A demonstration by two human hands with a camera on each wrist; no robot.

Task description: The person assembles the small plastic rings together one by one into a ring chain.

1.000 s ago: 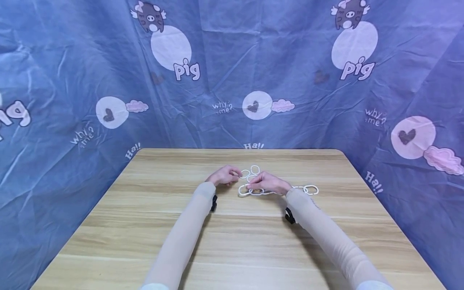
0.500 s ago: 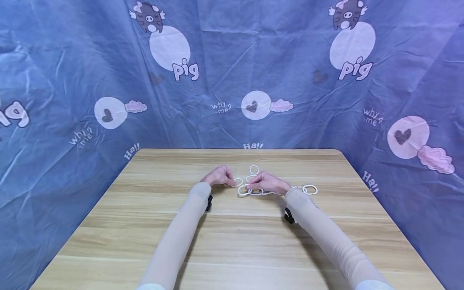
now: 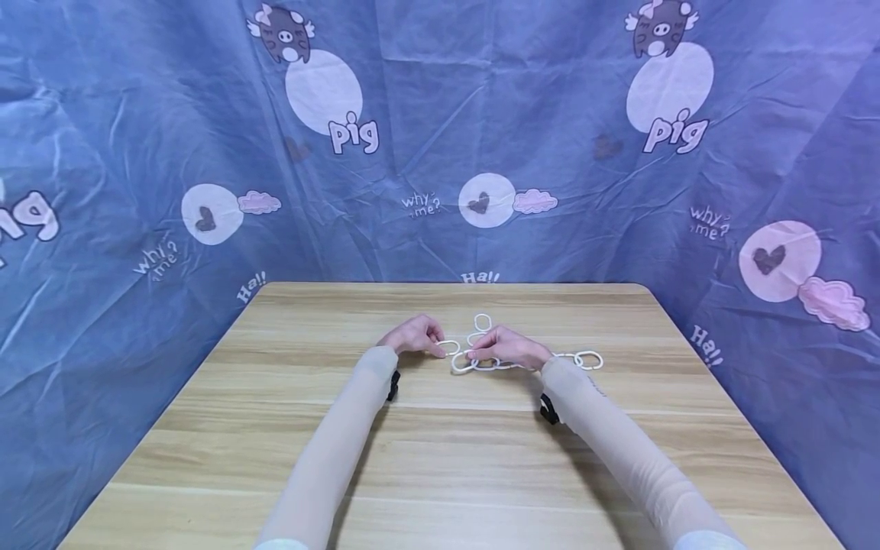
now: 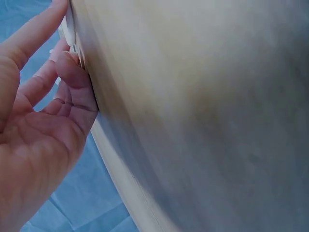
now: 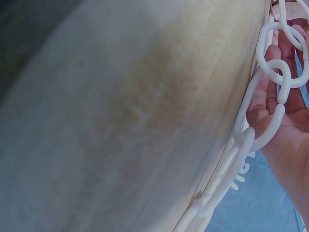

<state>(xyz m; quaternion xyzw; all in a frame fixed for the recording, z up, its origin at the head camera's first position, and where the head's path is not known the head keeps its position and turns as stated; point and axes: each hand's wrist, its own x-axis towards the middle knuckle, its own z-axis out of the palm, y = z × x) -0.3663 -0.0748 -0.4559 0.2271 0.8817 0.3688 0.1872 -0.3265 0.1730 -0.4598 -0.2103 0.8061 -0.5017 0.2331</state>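
A chain of white plastic links [image 3: 590, 360] lies across the middle of the table, partly hidden under my right hand [image 3: 512, 347]. Thumb and fingers of that hand pinch the chain's left end link [image 3: 459, 370]. In the right wrist view, several joined links [image 5: 244, 140] run past the palm. My left hand [image 3: 415, 334] pinches a single white link [image 3: 451, 343] just left of the chain's end; its open gap cannot be made out. Only a white sliver of this link [image 4: 69, 29] shows in the left wrist view, beside the fingers [image 4: 41, 82].
Two loose white links lie behind my right hand: a farther link [image 3: 483, 322] and a nearer link [image 3: 473, 338], partly covered by the fingers. The wooden table [image 3: 440, 458] reaches back to a blue printed curtain [image 3: 385, 229].
My left hand took hold of a loose link from beside the other two and drew it left and towards me. The right hand has kept its place on the chain.
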